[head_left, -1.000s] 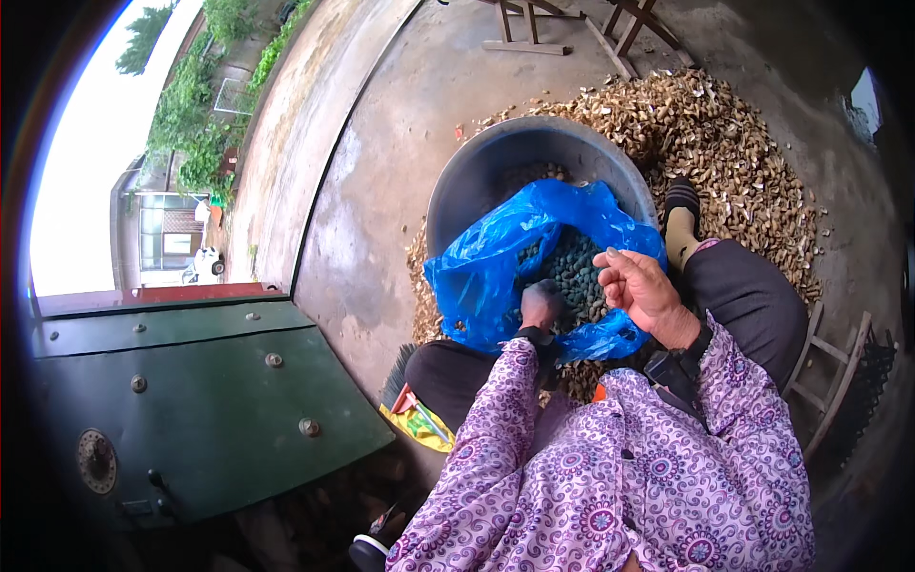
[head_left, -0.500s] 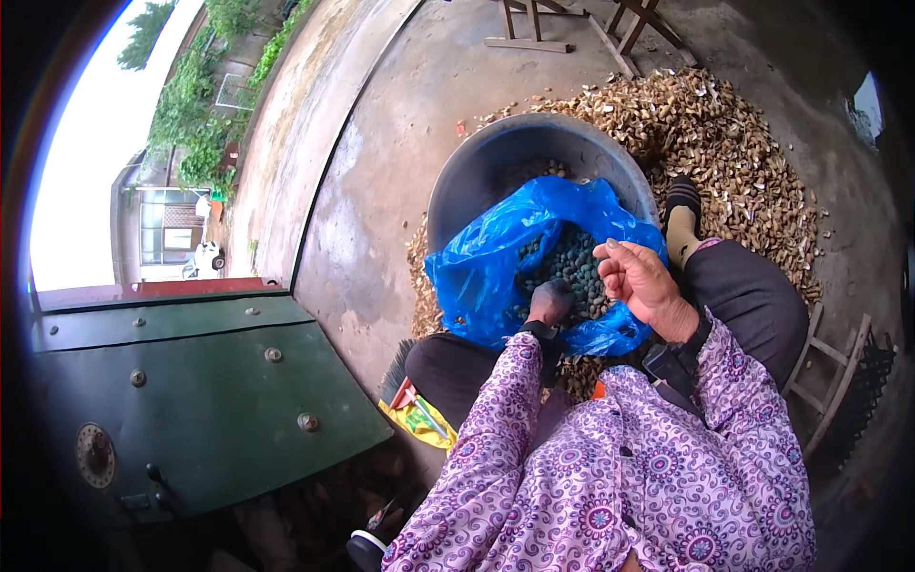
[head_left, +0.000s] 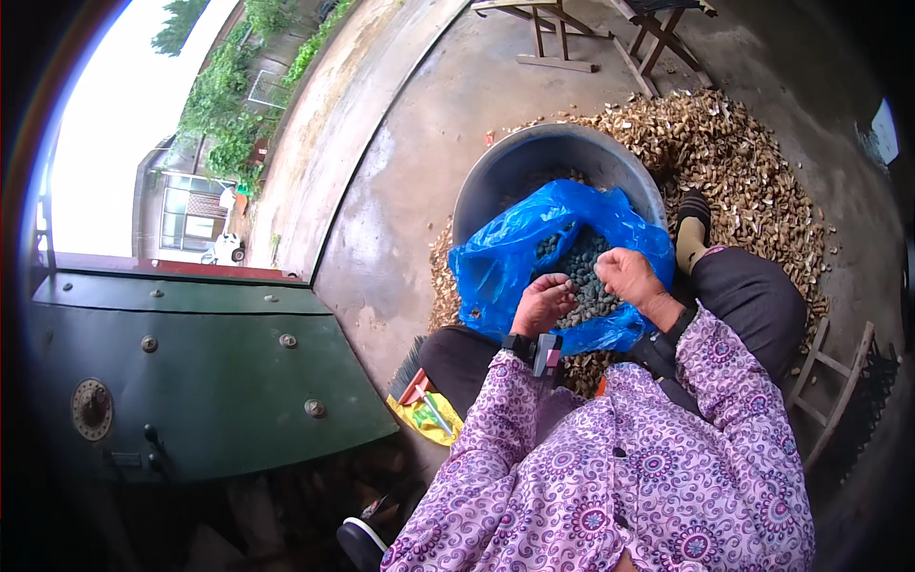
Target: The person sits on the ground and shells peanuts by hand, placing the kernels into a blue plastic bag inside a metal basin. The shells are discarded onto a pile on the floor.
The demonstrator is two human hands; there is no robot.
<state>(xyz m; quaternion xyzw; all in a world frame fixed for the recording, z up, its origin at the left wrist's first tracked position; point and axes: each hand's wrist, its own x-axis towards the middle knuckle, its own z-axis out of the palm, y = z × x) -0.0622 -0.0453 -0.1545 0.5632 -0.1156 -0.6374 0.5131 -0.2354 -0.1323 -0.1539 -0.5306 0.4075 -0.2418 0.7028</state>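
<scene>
A blue plastic bag (head_left: 496, 267) lies with its mouth spread wide, partly inside a large grey basin (head_left: 488, 172). Small dark grey-green nuts or seeds (head_left: 593, 307) fill the bag. My left hand (head_left: 543, 303) is raised over their left side, palm turned up and fingers curled in. To its right, my right hand (head_left: 631, 276) hovers over the bag with thumb and fingers pressed together. Whatever either hand holds is too small or hidden to make out. The two hands are close but apart.
Tan husks or shells (head_left: 762, 191) are heaped beside and behind the basin. My legs flank the bag. A green metal cabinet (head_left: 219, 381) stands at left, near a broom (head_left: 415, 381) and a yellow packet (head_left: 419, 419). Wooden stands (head_left: 558, 62) are at the back; a wooden frame (head_left: 829, 391) is at right.
My left hand has come up out of the nuts and turned palm up, fingers curled. My right hand has turned over and closed its fingertips. The whole view has shifted slightly.
</scene>
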